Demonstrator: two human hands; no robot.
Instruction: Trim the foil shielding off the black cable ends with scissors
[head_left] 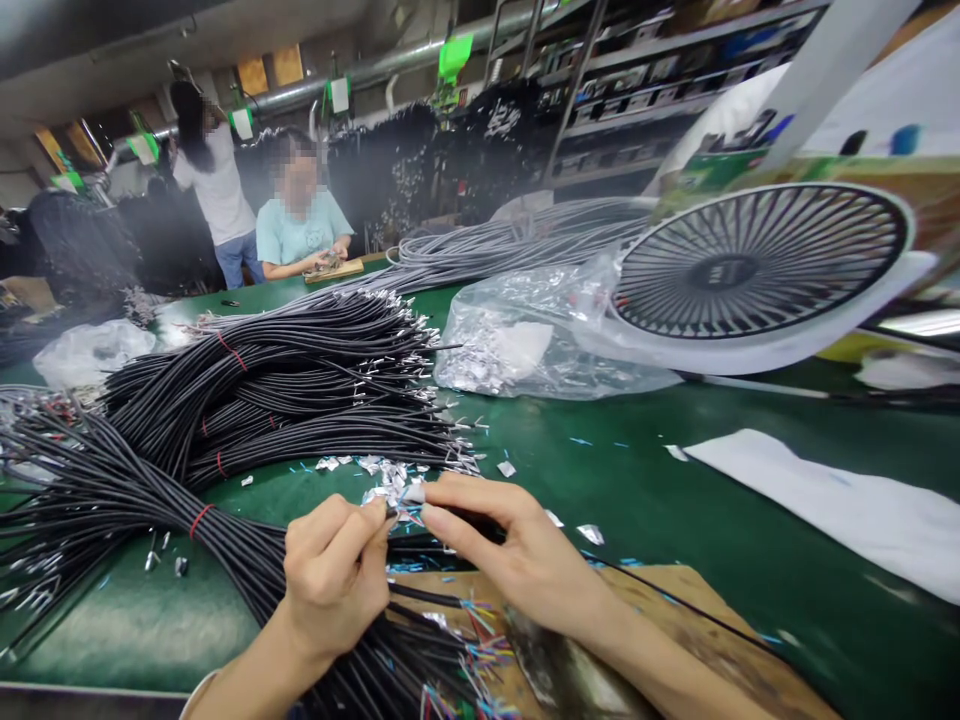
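My left hand (337,570) is closed in a pinch around the end of a black cable (391,512), whose thin coloured wires (409,515) fan out to the right. My right hand (525,550) meets them with thumb and index finger closed at the wire tips; a pale cover wraps the index fingertip. Something dark shows under the right palm, but I cannot make out what it is. Below both hands, a bundle of black cables (405,650) with stripped, coloured ends lies over a brown board (675,610). Scraps of silver foil (386,478) are scattered just behind the fingers.
Large tied bundles of black cables (285,380) cover the left of the green table (600,470). A clear plastic bag (540,340) and a white fan (750,270) stand behind. White paper (825,500) lies at right. Two people (300,225) are across the table.
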